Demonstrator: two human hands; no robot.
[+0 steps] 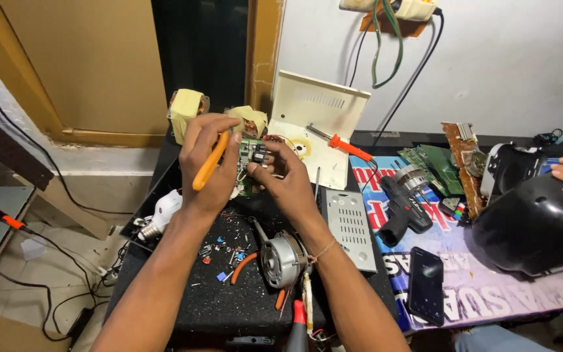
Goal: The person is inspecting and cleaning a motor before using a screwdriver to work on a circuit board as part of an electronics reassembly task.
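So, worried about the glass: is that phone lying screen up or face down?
Screen up, I think: the phone lies flat on the printed banner, its dark glossy face showing a faint reflection.

From the head view I note my left grip (208,163) closed round an orange-handled tool (210,163) and my right grip (281,175) pinching a small green circuit board (250,156) above the black desk (229,300), with a grey motor (281,259), a white bulb (162,212) and a drill (402,205) lying nearby.
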